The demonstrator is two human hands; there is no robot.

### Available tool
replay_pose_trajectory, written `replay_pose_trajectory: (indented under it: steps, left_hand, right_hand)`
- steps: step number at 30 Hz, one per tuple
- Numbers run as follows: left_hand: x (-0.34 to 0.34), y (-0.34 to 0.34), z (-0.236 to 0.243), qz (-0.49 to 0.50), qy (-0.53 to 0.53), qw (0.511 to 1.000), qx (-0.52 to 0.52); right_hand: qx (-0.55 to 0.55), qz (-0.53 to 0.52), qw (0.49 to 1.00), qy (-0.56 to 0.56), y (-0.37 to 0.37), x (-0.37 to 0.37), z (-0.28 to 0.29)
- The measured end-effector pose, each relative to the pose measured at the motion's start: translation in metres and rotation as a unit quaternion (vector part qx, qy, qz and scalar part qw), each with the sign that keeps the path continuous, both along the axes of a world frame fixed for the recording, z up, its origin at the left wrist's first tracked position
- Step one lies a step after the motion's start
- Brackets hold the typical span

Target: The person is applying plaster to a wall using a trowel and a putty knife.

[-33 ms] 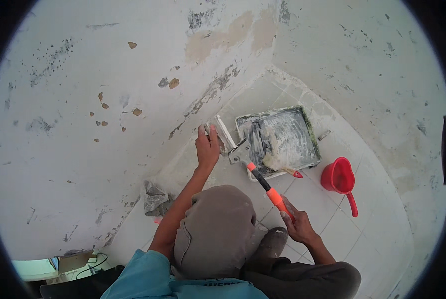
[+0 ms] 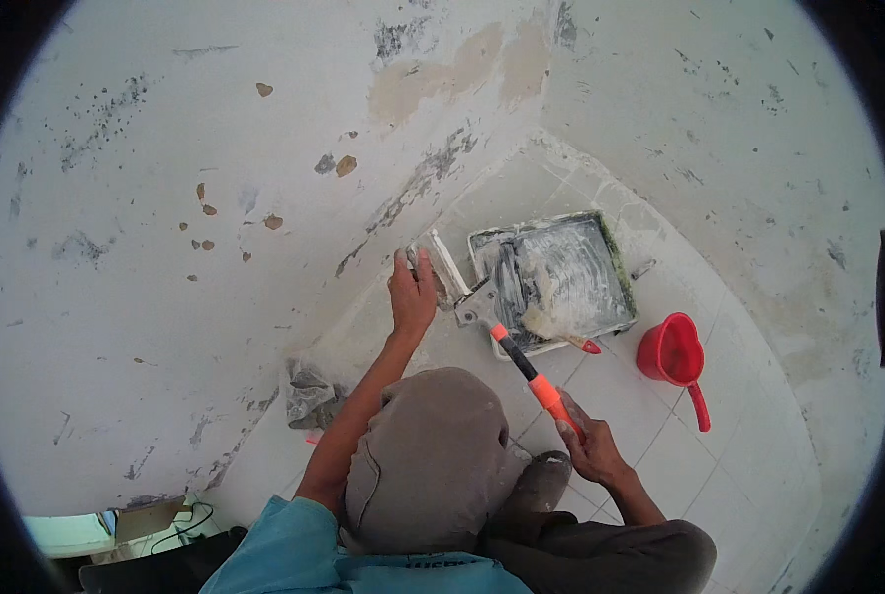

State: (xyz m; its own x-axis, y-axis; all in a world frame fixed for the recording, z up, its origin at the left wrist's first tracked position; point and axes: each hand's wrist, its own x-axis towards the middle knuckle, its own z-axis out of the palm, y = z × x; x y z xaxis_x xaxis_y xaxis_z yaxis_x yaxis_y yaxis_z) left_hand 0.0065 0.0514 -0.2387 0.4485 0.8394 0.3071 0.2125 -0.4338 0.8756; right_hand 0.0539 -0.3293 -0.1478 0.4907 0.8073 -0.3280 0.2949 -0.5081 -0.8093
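A long-handled scraper [image 2: 520, 356] with an orange and black handle slants across the middle. My right hand [image 2: 596, 450] is closed round the lower end of its handle. Its metal head carries a long white bar, smeared with pale paste. Beside that bar, my left hand [image 2: 412, 297] has its fingers bent on a greyish-brown flat piece [image 2: 440, 287]; I cannot tell whether this belongs to the scraper. Just right of the scraper head lies a paint tray [image 2: 581, 267] coated with white and dark paste. A brush [image 2: 573, 342] with a red-tipped handle rests across its near edge.
A red dipper [image 2: 672, 351] stands on the tiled floor [image 2: 650, 455] right of the tray. At left, a crumpled plastic bag [image 2: 309, 396] lies near the wall [image 2: 146, 317], which has chipped patches. Two walls meet beyond the tray. My knees are close below my hands.
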Motion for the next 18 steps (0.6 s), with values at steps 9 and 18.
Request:
replay_pose_trajectory:
  steps: [9,18]
  left_hand:
    - [-0.001,-0.008,-0.004,0.041,0.004,0.999,-0.003]
    - [0.004,-0.011,0.004,0.081,0.006,0.996,-0.029]
  right_hand:
    - [0.025,-0.006,1.0,-0.006,0.001,-0.004,-0.015]
    - [0.008,-0.016,1.0,-0.01,0.002,0.0,-0.004]
